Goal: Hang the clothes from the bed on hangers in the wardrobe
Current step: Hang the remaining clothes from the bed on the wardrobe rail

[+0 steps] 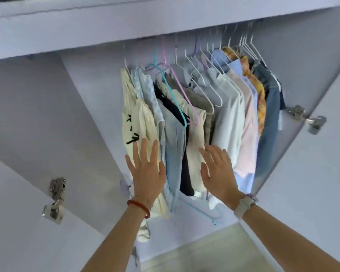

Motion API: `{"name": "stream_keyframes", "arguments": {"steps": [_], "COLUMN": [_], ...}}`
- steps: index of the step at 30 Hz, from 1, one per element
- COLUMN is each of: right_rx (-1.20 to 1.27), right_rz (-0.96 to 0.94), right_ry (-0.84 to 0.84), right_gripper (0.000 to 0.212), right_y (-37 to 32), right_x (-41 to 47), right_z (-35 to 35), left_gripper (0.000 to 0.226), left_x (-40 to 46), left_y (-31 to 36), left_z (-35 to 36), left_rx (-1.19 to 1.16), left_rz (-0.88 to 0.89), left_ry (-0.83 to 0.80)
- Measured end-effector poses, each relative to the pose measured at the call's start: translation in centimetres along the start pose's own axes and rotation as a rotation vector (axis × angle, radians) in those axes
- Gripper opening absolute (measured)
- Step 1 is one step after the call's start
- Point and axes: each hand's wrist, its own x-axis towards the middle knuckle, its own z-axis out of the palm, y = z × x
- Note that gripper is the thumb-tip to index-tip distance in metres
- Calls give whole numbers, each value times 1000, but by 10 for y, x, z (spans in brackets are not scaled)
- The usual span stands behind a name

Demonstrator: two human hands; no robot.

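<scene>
Inside the open white wardrobe (98, 107) hangs a packed row of clothes on thin hangers. A cream garment with black marks (133, 122) is leftmost, then pale blue (173, 146), dark navy (184, 173) and beige (194, 138) pieces, with white (228, 124), pink (248, 134), orange plaid (260, 99) and denim (269, 122) to the right. My left hand (147, 171), fingers spread, lies flat against the cream garment. My right hand (218, 169), also spread, rests against the beige and white garments. Neither holds anything.
Both wardrobe doors stand open, with metal hinges at the lower left (55, 199) and at the right (306, 118). A shelf (126, 28) runs above the rail. A loose blue hanger (210, 213) and some fabric lie on the wardrobe floor. Pale flooring (204, 252) shows below.
</scene>
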Motion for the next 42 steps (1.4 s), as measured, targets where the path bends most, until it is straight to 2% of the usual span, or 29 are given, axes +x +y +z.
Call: {"name": "stream_keyframes", "arguments": {"steps": [7, 11, 14, 17, 23, 28, 35, 42], "right_rx": [-165, -211, -259, -284, -280, -288, -251, -252], "right_rz": [568, 911, 1088, 1276, 1581, 1785, 2022, 2179], "right_ry": [-245, -249, -144, -108, 92, 268, 467, 649], "right_gripper": [49, 60, 61, 44, 39, 38, 38, 35], "right_y": [79, 113, 138, 164, 211, 225, 244, 319], "right_x": [-170, -261, -326, -391, -517, -599, -681, -752], "right_z": [-70, -131, -180, -235, -340, -409, -461, -500], "left_gripper": [47, 47, 36, 39, 40, 38, 39, 37], "left_x": [-87, -128, -157, -197, -303, -370, -434, -493], "left_y": [112, 204, 283, 373, 549, 660, 766, 883], "left_z": [72, 89, 100, 101, 91, 80, 99, 153], "left_rx": [-150, -247, -320, -347, -470, -524, -409, -374], "left_rz": [301, 543, 781, 983, 1269, 1418, 1559, 1608], "left_ry": [-463, -635, -705, -784, -891, -1037, -1135, -1207]}}
